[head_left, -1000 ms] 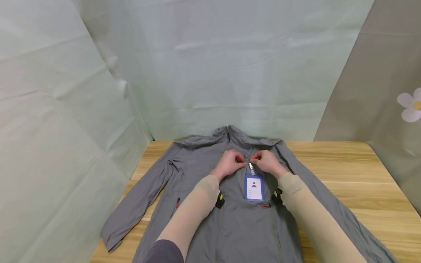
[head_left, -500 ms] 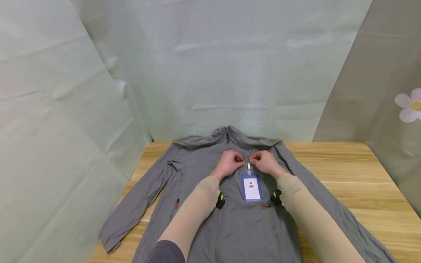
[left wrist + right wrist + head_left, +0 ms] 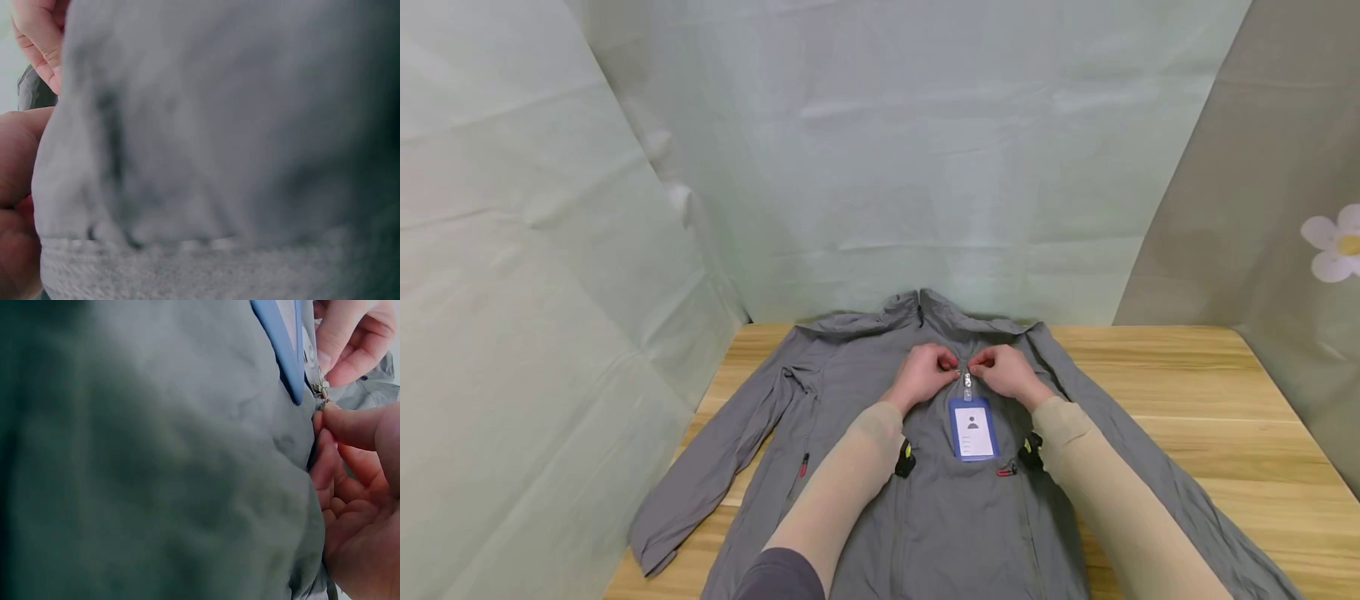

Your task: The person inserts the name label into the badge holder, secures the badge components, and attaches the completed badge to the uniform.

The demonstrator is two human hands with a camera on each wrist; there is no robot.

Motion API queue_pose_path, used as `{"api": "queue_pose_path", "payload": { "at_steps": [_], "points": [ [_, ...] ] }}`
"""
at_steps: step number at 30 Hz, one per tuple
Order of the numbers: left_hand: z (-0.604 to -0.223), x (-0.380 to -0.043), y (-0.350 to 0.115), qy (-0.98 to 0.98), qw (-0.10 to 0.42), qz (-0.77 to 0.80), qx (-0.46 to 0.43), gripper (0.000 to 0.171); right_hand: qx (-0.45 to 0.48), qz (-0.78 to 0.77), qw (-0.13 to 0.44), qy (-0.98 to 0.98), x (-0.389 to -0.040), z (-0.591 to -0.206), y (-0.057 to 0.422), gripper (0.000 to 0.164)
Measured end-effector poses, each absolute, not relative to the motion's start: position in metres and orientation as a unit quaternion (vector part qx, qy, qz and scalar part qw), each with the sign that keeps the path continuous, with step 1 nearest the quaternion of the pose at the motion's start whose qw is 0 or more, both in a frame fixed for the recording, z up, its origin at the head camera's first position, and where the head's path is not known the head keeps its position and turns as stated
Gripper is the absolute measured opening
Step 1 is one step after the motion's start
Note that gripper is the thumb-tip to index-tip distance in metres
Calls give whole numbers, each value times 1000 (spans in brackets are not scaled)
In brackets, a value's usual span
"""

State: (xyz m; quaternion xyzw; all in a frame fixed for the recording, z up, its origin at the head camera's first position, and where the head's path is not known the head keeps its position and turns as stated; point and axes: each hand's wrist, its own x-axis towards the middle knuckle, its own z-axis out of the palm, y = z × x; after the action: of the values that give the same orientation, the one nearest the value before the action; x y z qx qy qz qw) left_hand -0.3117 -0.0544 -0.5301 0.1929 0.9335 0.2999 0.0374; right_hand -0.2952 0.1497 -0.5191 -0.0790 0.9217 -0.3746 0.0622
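Observation:
A grey jacket [image 3: 850, 375] lies spread on the wooden table, collar at the back. On its chest hangs a blue-framed ID badge [image 3: 974, 429] from a strap with a metal clip [image 3: 967, 382]. My left hand [image 3: 925, 375] and right hand [image 3: 1007, 371] meet at the top of that clip, thumbs and forefingers pinching. In the right wrist view, both hands' fingertips hold small metal parts of the clip [image 3: 320, 387], close against the jacket cloth. Cloth fills most of the left wrist view and hides the fingertips there.
Red pocket zipper pulls [image 3: 1007, 471] show on the jacket front. The table [image 3: 1210, 417] extends to the right past the jacket's sleeve. Pale cloth sheets [image 3: 925, 167] rise behind and at the sides. A black strap with a yellow mark [image 3: 905, 458] is by the left wrist.
The badge and its clip have swung slightly left and hang straighter. Both hands stay in nearly the same place, still pinching.

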Motion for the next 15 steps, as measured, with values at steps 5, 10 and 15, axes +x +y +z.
{"api": "queue_pose_path", "payload": {
  "at_steps": [5, 10, 15],
  "points": [
    [-529, -311, -55, 933, 38, 305, 188, 12, -81, -375, 62, 921, -295, -520, 149, 15],
    [-530, -312, -54, 933, 37, 303, 190, 12, -86, -371, 59, 923, -294, -519, 148, 15],
    [-530, -312, -53, 933, 38, 299, 198, 12, -91, -363, 55, 926, -294, -520, 148, 15]
  ]
}}
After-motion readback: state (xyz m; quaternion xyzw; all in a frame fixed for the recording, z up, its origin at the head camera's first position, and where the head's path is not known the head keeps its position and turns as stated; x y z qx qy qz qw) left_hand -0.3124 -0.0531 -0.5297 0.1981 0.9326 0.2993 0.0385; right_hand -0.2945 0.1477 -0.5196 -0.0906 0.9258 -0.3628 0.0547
